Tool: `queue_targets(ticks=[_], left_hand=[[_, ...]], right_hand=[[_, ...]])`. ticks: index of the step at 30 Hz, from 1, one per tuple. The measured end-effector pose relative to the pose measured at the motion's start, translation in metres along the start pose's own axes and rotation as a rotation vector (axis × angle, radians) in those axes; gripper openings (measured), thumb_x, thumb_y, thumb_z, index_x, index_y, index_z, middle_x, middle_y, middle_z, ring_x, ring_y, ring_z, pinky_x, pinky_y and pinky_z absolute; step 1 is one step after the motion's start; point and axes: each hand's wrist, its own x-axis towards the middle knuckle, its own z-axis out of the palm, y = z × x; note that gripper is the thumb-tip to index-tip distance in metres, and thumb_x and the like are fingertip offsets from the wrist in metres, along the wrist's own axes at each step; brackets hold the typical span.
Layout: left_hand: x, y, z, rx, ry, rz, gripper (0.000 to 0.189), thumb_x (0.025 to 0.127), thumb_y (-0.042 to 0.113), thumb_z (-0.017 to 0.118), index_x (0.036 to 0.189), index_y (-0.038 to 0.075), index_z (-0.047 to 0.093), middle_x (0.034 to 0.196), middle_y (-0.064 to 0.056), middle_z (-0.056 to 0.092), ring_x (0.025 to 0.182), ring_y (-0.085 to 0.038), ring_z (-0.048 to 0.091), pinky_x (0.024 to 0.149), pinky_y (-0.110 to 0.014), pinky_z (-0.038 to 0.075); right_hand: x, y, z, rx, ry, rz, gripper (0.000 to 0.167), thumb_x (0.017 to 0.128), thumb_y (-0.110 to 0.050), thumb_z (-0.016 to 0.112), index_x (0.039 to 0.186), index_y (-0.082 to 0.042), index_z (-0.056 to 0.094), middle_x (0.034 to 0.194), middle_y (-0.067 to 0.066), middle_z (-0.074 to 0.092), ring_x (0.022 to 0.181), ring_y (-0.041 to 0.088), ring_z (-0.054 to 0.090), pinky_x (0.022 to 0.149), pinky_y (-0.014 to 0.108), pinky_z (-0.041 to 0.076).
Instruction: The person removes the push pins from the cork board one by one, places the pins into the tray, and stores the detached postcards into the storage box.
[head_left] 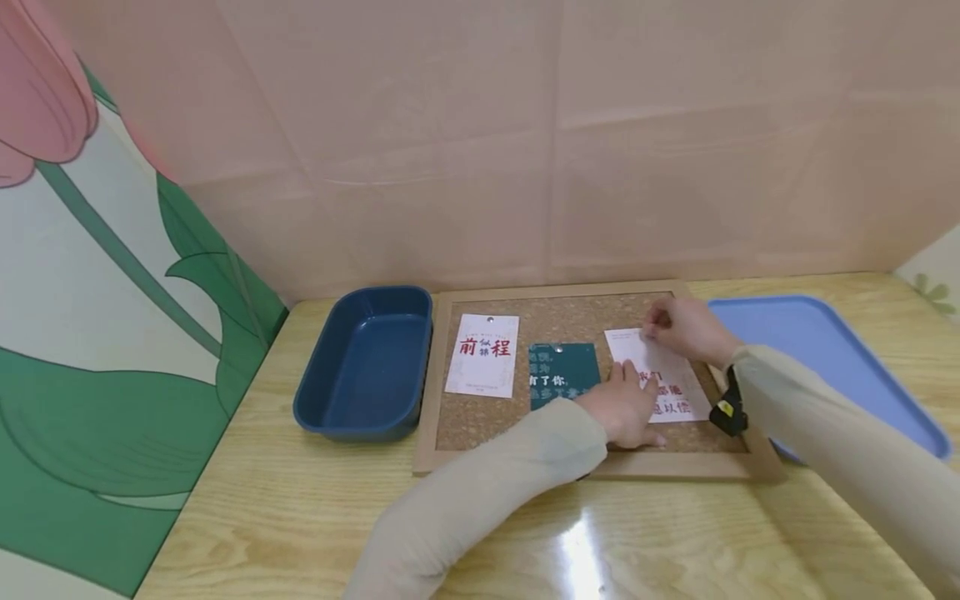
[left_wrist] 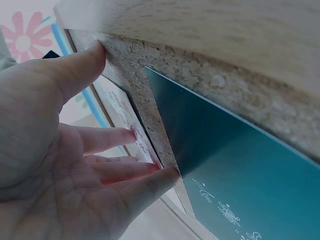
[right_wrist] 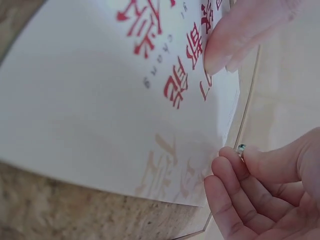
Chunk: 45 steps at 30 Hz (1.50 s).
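A white card (head_left: 626, 350) with red characters lies on the right part of the cork board (head_left: 472, 425). My left hand (head_left: 624, 406) rests with extended fingers on its lower left area, beside the dark green card (head_left: 545, 398); the left wrist view shows the thumb on the cork and fingertips on the white card. At the card's top edge, my right hand (head_left: 692, 331) pinches a small push pin (right_wrist: 241, 150) with a greenish head between thumb and index finger. The pin's point is hidden by the fingers. Another white card (head_left: 482, 375) sits at the board's left.
A dark blue bin (head_left: 360, 429) stands left of the board on the wooden table (head_left: 300, 517). To the right lies a light blue tray (head_left: 810, 350), partly behind my right forearm. A pinkish covered wall (head_left: 465, 150) rises behind the table.
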Motion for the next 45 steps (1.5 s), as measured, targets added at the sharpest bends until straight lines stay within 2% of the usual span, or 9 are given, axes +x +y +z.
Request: queue_targets(ticks=[7, 15, 26, 35, 45], left_hand=[[0.0, -0.001, -0.001, 0.011, 0.005, 0.006, 0.081, 0.09, 0.061, 0.05, 0.154, 0.024, 0.02, 0.16, -0.011, 0.014, 0.147, -0.022, 0.016, 0.107, -0.027, 0.037], [-0.001, -0.002, -0.001, -0.001, 0.0, 0.009, 0.079, 0.09, 0.061, 0.05, 0.154, 0.024, 0.02, 0.161, -0.011, 0.013, 0.147, -0.021, 0.016, 0.108, -0.027, 0.036], [-0.001, -0.001, 0.0, -0.009, 0.003, 0.01, 0.079, 0.09, 0.06, 0.05, 0.154, 0.024, 0.021, 0.16, -0.011, 0.015, 0.147, -0.022, 0.016, 0.107, -0.026, 0.037], [-0.002, -0.001, 0.0, -0.018, 0.0, 0.006, 0.079, 0.09, 0.06, 0.05, 0.154, 0.025, 0.02, 0.16, -0.01, 0.014, 0.147, -0.021, 0.015, 0.107, -0.026, 0.037], [-0.001, -0.001, 0.002, -0.012, 0.011, 0.012, 0.079, 0.09, 0.06, 0.05, 0.154, 0.024, 0.02, 0.16, -0.011, 0.016, 0.147, -0.021, 0.016, 0.106, -0.027, 0.038]], right_hand=[[-0.003, 0.004, -0.004, 0.049, 0.012, 0.034, 0.014, 0.087, -0.009, 0.065, 0.091, 0.005, 0.063, 0.084, 0.018, 0.067, 0.075, 0.024, 0.06, 0.063, 0.031, 0.046], [-0.004, 0.008, -0.006, 0.061, 0.026, 0.037, 0.013, 0.089, -0.008, 0.063, 0.092, 0.005, 0.064, 0.084, 0.018, 0.068, 0.073, 0.018, 0.06, 0.063, 0.028, 0.046], [-0.012, 0.013, -0.011, 0.052, 0.053, -0.009, 0.016, 0.089, -0.004, 0.062, 0.1, 0.007, 0.066, 0.09, 0.022, 0.068, 0.082, 0.026, 0.063, 0.068, 0.029, 0.047], [-0.016, 0.017, -0.015, 0.047, 0.074, -0.007, 0.015, 0.086, -0.001, 0.058, 0.098, 0.007, 0.065, 0.085, 0.019, 0.068, 0.074, 0.014, 0.059, 0.063, 0.024, 0.046], [-0.02, 0.026, -0.017, 0.012, 0.079, 0.031, 0.017, 0.089, -0.005, 0.058, 0.099, 0.005, 0.066, 0.088, 0.019, 0.068, 0.076, 0.017, 0.06, 0.064, 0.027, 0.046]])
